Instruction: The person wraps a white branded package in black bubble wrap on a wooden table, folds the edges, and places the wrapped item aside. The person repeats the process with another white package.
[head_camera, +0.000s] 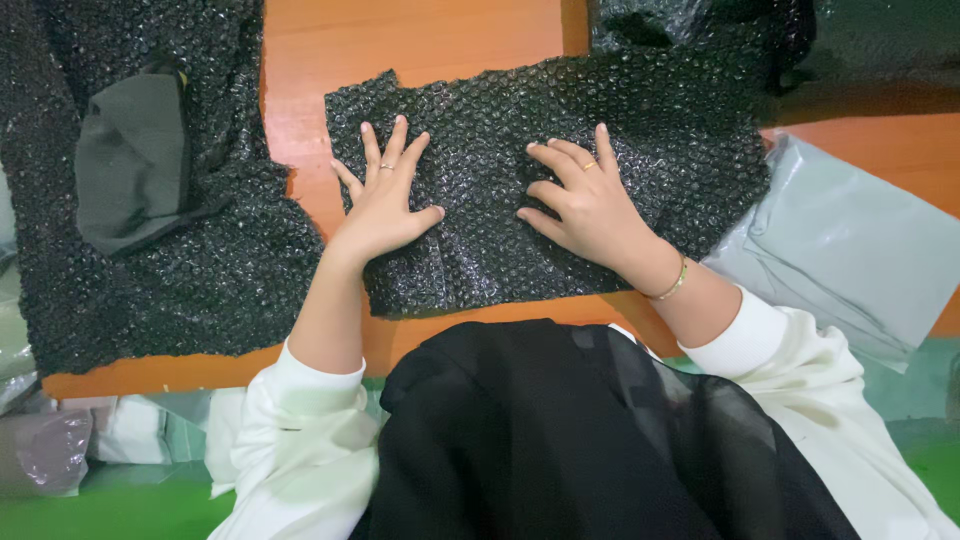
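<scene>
With your left hand (385, 205) and right hand (590, 205) flat and fingers spread on the black bubble-wrap sheet (545, 180) lying on the orange bench (420, 40), press evenly outward from the middle so it lies smooth, keeping clear of the grey mailer bag (850, 250).

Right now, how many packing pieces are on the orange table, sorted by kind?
Black bubble wrap sheets: 2, one under both hands, one at left
Grey folded item on the left sheet: 1
Grey mailer bags: 1
Total: 4
</scene>
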